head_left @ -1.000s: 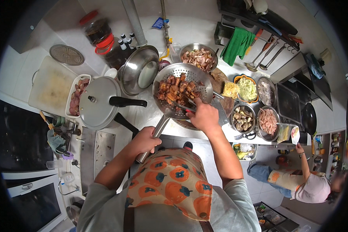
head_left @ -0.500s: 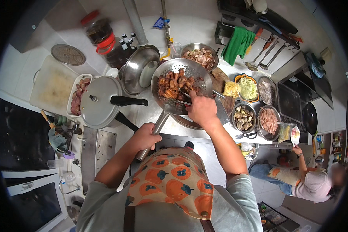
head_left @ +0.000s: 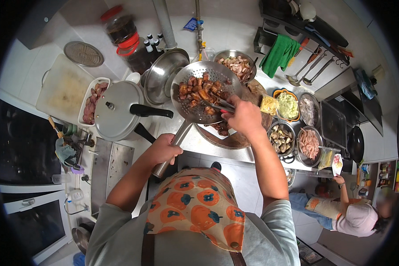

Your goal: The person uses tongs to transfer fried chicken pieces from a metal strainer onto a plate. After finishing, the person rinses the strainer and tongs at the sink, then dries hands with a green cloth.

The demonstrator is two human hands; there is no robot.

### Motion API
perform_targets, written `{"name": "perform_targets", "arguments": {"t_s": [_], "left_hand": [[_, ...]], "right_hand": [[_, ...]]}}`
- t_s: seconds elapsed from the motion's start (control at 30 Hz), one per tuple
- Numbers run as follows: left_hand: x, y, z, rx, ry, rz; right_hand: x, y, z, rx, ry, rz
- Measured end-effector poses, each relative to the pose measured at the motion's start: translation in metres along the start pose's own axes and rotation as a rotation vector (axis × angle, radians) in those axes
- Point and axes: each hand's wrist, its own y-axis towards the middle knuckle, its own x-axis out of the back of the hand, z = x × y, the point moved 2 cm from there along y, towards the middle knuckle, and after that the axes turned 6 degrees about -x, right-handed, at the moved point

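My left hand is wrapped around the metal handle of a perforated strainer, held tilted over the counter. Browned chunks of meat lie in its bowl. In my right hand is a pair of metal tongs, their tips among the chunks. Beneath the strainer's near rim, more browned pieces show on something white, which rests on a round wooden board. The strainer hides most of it.
At left stand a pressure cooker and a tray of raw meat. Steel bowls hold clams, pink strips and sliced meat. A shiny steel pan leans behind. A co-worker stands at far right.
The strainer has shifted slightly left and up, uncovering browned pieces below its near edge. My right hand has moved right, with the tongs still in the bowl.
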Motion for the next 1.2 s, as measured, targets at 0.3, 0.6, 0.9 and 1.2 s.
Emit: {"name": "perform_targets", "arguments": {"t_s": [0.3,0.6,0.9,1.2], "left_hand": [[0.006,0.002,-0.007,-0.036,-0.040,-0.054],[0.012,0.005,-0.002,-0.031,-0.002,-0.067],[0.021,0.003,-0.002,-0.043,-0.005,-0.096],[0.026,0.001,-0.018,-0.060,-0.038,-0.114]], "right_hand": [[0.017,0.028,-0.017,-0.078,0.061,-0.018],[0.051,0.043,-0.033,-0.132,0.162,-0.113],[0.066,0.031,-0.097,-0.347,0.165,-0.092],[-0.076,0.021,-0.099,-0.437,-0.051,0.067]]}}
